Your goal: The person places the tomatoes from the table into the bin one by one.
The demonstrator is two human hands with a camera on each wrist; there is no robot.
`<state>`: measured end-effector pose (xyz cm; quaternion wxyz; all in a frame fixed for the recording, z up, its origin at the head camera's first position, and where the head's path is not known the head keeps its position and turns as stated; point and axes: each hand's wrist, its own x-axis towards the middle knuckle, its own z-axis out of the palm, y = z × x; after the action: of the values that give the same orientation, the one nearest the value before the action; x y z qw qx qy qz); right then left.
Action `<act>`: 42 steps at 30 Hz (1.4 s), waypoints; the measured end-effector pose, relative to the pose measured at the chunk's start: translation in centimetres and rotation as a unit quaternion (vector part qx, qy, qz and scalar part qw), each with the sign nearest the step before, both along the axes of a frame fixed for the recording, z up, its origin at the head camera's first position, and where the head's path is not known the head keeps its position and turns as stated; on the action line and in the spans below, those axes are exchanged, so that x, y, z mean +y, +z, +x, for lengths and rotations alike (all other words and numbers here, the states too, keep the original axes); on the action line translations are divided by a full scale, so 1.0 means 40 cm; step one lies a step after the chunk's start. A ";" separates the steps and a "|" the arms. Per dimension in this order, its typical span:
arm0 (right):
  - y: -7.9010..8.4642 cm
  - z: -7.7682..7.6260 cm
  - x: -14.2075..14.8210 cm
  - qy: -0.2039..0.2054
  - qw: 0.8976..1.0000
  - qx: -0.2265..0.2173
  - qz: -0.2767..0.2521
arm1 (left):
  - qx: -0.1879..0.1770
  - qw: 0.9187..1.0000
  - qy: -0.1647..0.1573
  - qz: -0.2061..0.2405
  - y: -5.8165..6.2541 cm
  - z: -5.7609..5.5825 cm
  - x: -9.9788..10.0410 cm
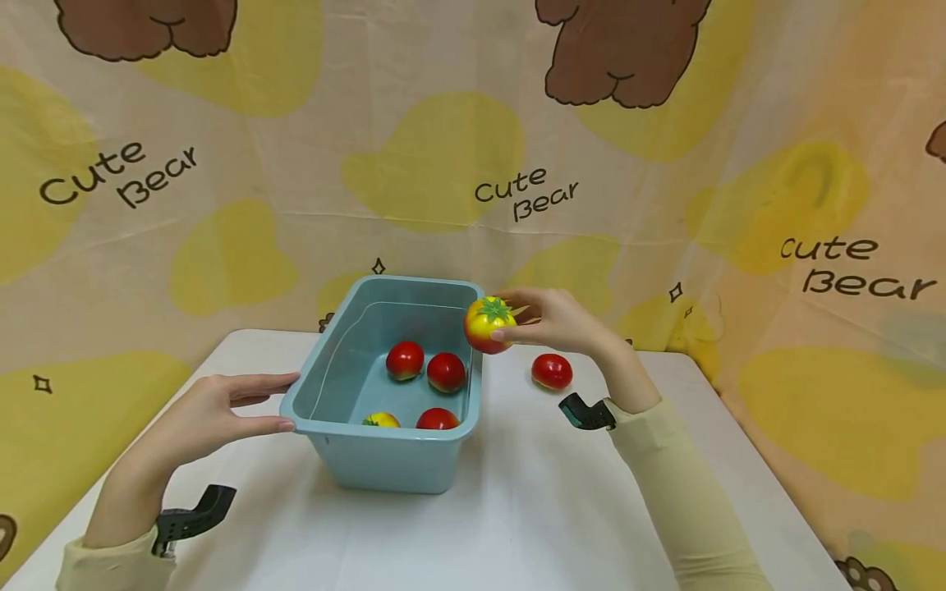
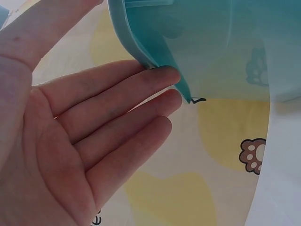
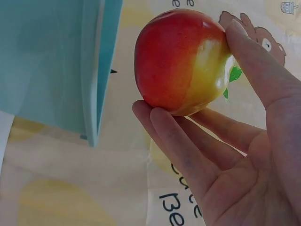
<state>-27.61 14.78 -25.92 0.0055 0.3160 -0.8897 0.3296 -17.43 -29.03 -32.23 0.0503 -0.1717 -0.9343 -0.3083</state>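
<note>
A red-and-yellow tomato [image 1: 480, 327] with a green leafy top is pinched between the thumb and fingers of my right hand [image 1: 563, 320], at the bin's right rim. The right wrist view shows the tomato [image 3: 176, 61] from its red underside, thumb on one side and fingertips on the other. My left hand [image 1: 210, 414] touches the left front corner of the light blue bin [image 1: 392, 460] with straight fingers and thumb; its fingers [image 2: 136, 89] lie along the rim. Inside the bin are red tomatoes [image 1: 405, 361] and a yellow-topped one [image 1: 382, 419], partly hidden by the front rim.
Another red tomato [image 1: 551, 372] lies on the white table [image 1: 539, 509] to the right of the bin, under my right forearm. A patterned cloth [image 1: 421, 164] hangs behind the table and at its sides. Black wrist mounts [image 1: 194, 513] sit on both sleeves.
</note>
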 end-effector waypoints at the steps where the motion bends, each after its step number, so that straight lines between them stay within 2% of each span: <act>1: 0.003 -0.001 -0.004 0.004 1.000 -0.002 0.000 | 0.000 1.000 0.000 0.000 -0.001 0.000 0.000; 14: 0.038 -0.008 -0.066 0.028 0.999 -0.016 0.005 | 0.005 1.000 -0.001 0.005 -0.006 -0.003 -0.005; 24: 0.066 -0.019 -0.115 0.044 0.998 -0.006 0.032 | 0.000 1.000 0.003 0.005 0.000 0.001 -0.003; 42: 0.055 -0.051 -0.183 0.067 0.996 0.006 0.063 | 0.004 1.000 0.000 0.003 -0.002 -0.001 -0.002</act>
<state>-29.66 7.47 -23.70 -0.0312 0.3763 -0.8854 0.2711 -17.48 -29.10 -32.29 0.0546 -0.1723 -0.9333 -0.3102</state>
